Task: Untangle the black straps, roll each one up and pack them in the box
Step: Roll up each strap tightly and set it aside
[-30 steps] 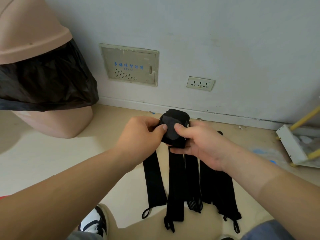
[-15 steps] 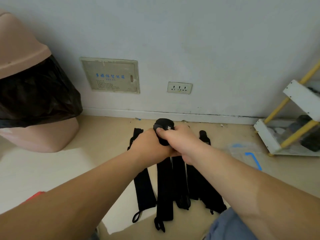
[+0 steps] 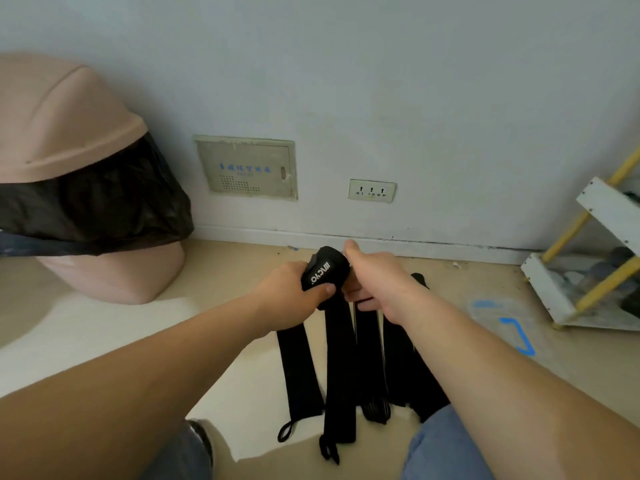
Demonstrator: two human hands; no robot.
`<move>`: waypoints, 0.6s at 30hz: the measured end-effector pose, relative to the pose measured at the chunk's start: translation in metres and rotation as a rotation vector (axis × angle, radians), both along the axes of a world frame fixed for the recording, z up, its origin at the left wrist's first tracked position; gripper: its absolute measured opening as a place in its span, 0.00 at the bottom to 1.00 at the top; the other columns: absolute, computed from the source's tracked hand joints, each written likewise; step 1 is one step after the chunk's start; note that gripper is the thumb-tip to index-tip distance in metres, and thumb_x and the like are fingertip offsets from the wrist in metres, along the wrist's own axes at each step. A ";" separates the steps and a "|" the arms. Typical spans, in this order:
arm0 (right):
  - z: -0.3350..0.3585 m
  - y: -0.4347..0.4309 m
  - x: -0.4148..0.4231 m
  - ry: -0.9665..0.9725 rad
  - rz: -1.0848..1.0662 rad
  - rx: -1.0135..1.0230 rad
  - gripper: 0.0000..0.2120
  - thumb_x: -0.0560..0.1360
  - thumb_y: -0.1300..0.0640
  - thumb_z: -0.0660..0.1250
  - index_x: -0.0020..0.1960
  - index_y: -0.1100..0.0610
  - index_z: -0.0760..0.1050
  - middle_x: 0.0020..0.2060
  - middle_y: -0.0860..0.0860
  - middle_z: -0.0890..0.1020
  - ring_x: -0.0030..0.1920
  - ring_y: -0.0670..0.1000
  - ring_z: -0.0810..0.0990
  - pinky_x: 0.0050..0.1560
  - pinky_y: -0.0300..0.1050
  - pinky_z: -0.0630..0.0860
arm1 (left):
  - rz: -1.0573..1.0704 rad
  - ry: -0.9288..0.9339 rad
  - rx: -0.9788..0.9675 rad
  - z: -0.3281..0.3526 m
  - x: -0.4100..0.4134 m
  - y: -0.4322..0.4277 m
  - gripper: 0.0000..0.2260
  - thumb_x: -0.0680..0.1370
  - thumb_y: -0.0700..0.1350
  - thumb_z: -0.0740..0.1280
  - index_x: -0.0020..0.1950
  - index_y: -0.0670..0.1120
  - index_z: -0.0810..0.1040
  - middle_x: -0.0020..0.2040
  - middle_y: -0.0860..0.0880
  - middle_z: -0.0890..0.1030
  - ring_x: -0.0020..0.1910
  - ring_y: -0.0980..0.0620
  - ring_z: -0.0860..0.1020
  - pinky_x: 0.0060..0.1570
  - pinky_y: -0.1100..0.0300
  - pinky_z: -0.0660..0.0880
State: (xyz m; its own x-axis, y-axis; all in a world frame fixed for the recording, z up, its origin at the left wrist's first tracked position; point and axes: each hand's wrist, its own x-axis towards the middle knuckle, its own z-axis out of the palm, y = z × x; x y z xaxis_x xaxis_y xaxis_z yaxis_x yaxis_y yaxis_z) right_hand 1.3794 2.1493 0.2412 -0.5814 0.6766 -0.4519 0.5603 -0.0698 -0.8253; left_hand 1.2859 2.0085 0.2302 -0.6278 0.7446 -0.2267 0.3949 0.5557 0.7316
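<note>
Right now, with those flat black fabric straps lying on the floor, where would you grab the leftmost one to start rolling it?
Probably the leftmost flat black fabric strap is best pinched at its near end, just above the small cord loop, coming from above. It lies flat and straight, apart from its neighbours there, while its far end is hidden under the left hand.

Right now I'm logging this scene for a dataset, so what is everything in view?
rolled strap: one, black with white lettering, held in both hands
flat straps: several, black, side by side on the floor
bin: one, pink with black liner, left
wall panel: one, beige, on the wall
socket: one, white, on the wall
rack: one, white and yellow, right
left hand: gripping the roll
right hand: on the roll's right side
</note>
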 end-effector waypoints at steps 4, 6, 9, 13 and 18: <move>-0.009 -0.011 -0.022 -0.070 0.114 0.080 0.23 0.85 0.40 0.60 0.54 0.59 0.81 0.37 0.56 0.89 0.41 0.57 0.90 0.56 0.55 0.84 | -0.210 0.152 -0.170 0.014 -0.031 -0.030 0.07 0.81 0.55 0.71 0.47 0.55 0.77 0.41 0.53 0.81 0.39 0.55 0.79 0.38 0.61 0.72; -0.020 -0.019 -0.036 -0.130 0.191 0.048 0.23 0.85 0.40 0.60 0.55 0.60 0.82 0.39 0.56 0.90 0.42 0.56 0.90 0.55 0.53 0.83 | -0.249 0.208 -0.247 0.014 -0.055 -0.046 0.08 0.80 0.57 0.72 0.51 0.54 0.79 0.42 0.53 0.82 0.42 0.53 0.80 0.42 0.58 0.74; -0.045 -0.034 -0.064 -0.251 0.340 0.054 0.23 0.85 0.41 0.60 0.57 0.59 0.82 0.46 0.57 0.89 0.47 0.57 0.89 0.56 0.53 0.84 | -0.225 0.198 -0.320 -0.011 -0.092 -0.071 0.09 0.78 0.58 0.74 0.51 0.54 0.81 0.40 0.53 0.82 0.40 0.52 0.80 0.40 0.58 0.73; -0.074 -0.045 -0.108 -0.465 0.697 0.148 0.21 0.85 0.42 0.62 0.66 0.58 0.78 0.52 0.54 0.85 0.51 0.53 0.84 0.55 0.50 0.81 | -0.144 0.083 -0.351 -0.080 -0.127 -0.095 0.09 0.77 0.54 0.75 0.53 0.53 0.84 0.41 0.54 0.84 0.41 0.53 0.82 0.38 0.60 0.73; -0.135 -0.048 -0.159 -0.570 0.832 0.188 0.23 0.87 0.45 0.60 0.69 0.61 0.78 0.58 0.61 0.85 0.51 0.54 0.83 0.51 0.46 0.79 | -0.058 0.019 -0.452 -0.175 -0.159 -0.102 0.11 0.76 0.55 0.75 0.52 0.51 0.80 0.45 0.52 0.83 0.47 0.49 0.82 0.42 0.57 0.75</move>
State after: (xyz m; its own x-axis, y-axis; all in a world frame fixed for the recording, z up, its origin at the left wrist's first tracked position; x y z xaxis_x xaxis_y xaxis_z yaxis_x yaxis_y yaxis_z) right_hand 1.2201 2.1014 0.1061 -0.6306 0.2456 -0.7362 0.6845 0.6230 -0.3786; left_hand 1.1270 1.9061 0.0557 -0.5951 0.6081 -0.5255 0.4462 0.7938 0.4133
